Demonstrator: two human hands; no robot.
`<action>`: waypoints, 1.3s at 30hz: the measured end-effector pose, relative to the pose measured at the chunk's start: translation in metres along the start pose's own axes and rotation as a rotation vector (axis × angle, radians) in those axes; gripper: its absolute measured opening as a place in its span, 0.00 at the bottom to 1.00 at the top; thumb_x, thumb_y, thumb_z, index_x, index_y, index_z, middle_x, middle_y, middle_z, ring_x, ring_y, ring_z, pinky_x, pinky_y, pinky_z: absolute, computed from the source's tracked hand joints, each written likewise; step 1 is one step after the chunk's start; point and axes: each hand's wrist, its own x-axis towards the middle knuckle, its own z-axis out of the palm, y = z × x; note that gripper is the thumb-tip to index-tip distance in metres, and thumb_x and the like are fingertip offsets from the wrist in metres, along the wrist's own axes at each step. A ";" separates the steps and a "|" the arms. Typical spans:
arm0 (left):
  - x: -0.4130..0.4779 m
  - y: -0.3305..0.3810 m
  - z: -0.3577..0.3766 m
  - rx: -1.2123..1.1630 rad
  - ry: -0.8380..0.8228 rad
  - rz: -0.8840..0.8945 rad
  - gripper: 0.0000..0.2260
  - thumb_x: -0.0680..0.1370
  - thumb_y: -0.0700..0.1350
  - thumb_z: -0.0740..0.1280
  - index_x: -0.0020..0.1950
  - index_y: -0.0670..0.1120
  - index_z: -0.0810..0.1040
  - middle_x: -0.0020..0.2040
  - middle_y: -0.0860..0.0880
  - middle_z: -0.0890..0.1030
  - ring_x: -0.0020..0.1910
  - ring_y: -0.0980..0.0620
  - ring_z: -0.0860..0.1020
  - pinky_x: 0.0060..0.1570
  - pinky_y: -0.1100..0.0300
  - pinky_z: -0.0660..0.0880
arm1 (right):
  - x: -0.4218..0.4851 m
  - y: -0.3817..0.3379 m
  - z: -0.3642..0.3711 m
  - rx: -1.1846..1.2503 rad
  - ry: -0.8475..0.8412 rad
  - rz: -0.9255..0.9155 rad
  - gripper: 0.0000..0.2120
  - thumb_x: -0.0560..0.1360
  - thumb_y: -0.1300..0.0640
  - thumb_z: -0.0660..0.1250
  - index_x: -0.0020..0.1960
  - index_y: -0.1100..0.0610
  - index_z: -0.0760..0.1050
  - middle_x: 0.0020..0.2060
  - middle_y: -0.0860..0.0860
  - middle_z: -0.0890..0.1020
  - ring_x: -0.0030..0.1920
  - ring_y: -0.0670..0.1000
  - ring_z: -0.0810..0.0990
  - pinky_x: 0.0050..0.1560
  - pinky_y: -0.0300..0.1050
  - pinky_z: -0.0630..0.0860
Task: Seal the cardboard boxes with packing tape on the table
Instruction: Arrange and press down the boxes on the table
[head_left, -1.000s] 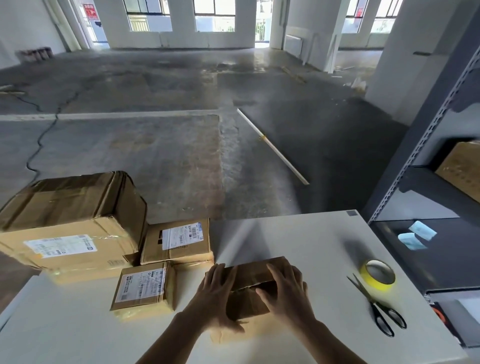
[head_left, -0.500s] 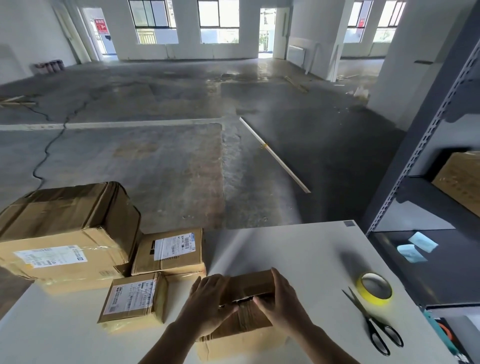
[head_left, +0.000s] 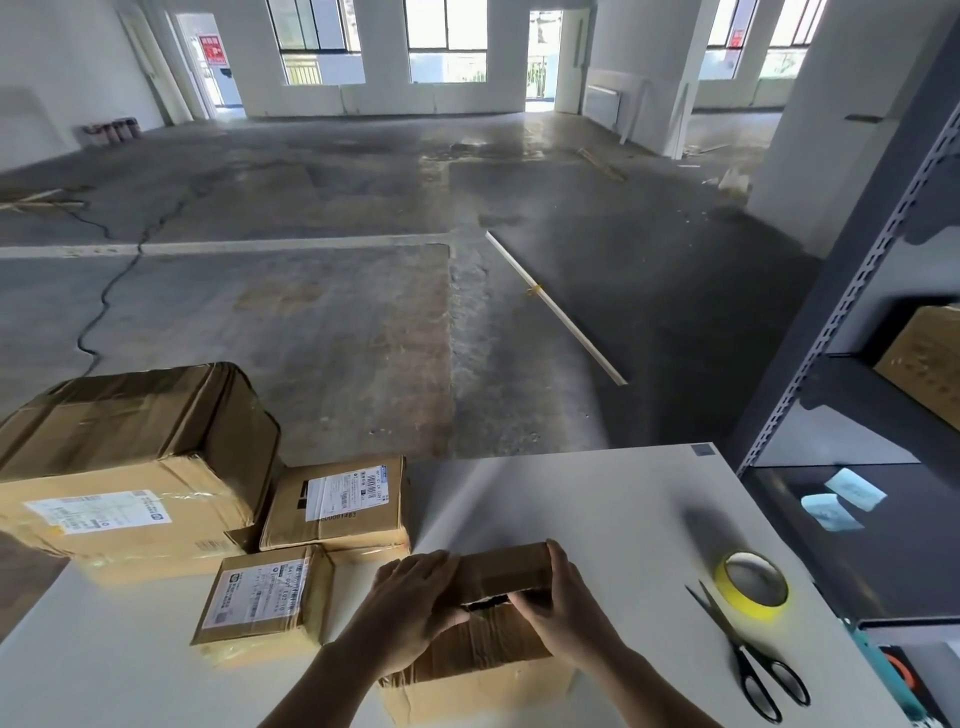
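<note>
A small cardboard box (head_left: 483, 654) stands on the white table (head_left: 613, 519) right in front of me. Its far top flap (head_left: 506, 569) is partly folded, with a dark gap left between the flaps. My left hand (head_left: 415, 603) grips the flap's left end. The right end is gripped by my right hand (head_left: 558, 603), its thumb at the gap. A roll of yellow packing tape (head_left: 752, 584) lies flat on the table to the right, apart from both hands. Black scissors (head_left: 753, 660) lie just in front of the roll.
Three more cardboard boxes sit at the table's left: a large one (head_left: 130, 467), a medium labelled one (head_left: 337, 501) and a small labelled one (head_left: 265, 597). A grey metal shelf (head_left: 857, 291) stands at the right, holding a carton (head_left: 930, 364). Bare concrete floor lies beyond the table.
The box has been drawn closer to me and its far flap tipped up and folded over. Both hands shifted from lying on top to holding the flap's ends. The view tilted upward.
</note>
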 end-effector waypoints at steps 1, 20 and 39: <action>0.000 -0.001 -0.001 0.013 -0.002 0.005 0.29 0.80 0.67 0.46 0.69 0.51 0.71 0.61 0.53 0.81 0.57 0.53 0.81 0.53 0.55 0.78 | 0.000 0.000 0.000 0.000 0.006 -0.001 0.43 0.76 0.38 0.66 0.80 0.52 0.47 0.70 0.51 0.68 0.66 0.49 0.73 0.62 0.39 0.75; 0.008 0.012 -0.020 -0.071 -0.012 -0.045 0.40 0.74 0.66 0.32 0.77 0.51 0.63 0.72 0.54 0.71 0.69 0.56 0.70 0.65 0.61 0.64 | -0.003 0.012 0.000 0.064 0.057 0.016 0.42 0.71 0.33 0.68 0.76 0.51 0.59 0.67 0.48 0.74 0.64 0.47 0.75 0.62 0.39 0.74; -0.006 0.007 -0.007 -0.113 -0.291 -0.217 0.54 0.62 0.79 0.51 0.81 0.52 0.43 0.81 0.51 0.46 0.80 0.50 0.44 0.72 0.47 0.36 | 0.004 0.004 -0.012 -0.258 0.332 -0.457 0.30 0.78 0.31 0.52 0.58 0.51 0.82 0.56 0.46 0.83 0.59 0.45 0.78 0.59 0.37 0.75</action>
